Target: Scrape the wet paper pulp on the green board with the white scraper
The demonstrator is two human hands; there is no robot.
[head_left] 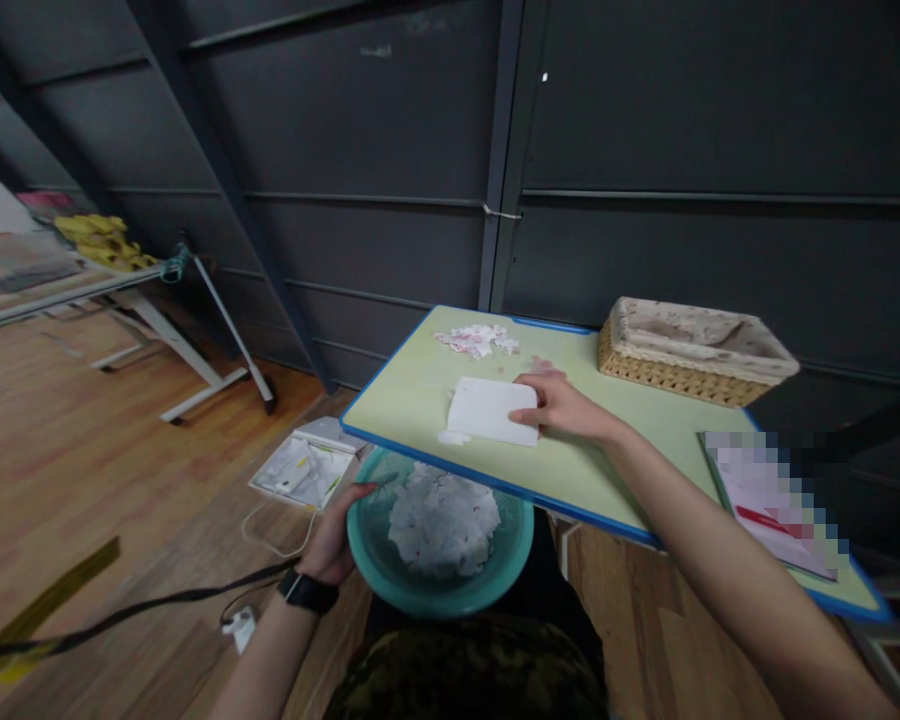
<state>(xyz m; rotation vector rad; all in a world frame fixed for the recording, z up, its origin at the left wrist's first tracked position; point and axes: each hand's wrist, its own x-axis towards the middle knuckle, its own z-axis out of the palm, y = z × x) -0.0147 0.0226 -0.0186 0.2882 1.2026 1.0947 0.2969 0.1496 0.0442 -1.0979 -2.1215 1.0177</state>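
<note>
**A:** On the green table [412, 400], what's the right hand [562, 408] doing?

**B:** Pinching a white card [487, 410] flat. Left hand [334, 545] grips the bowl [375, 572] of paper bits [442, 520] under the edge. If the bowl tips, bits might spill.

Dark panelled wall [390, 150], wooden floor [82, 480], folding table [120, 285].

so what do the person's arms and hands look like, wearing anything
Both forearms are bare, with no sleeves in view. The left hand and right hand have no gloves. A black watch sits on the left wrist. No rings show.
</note>
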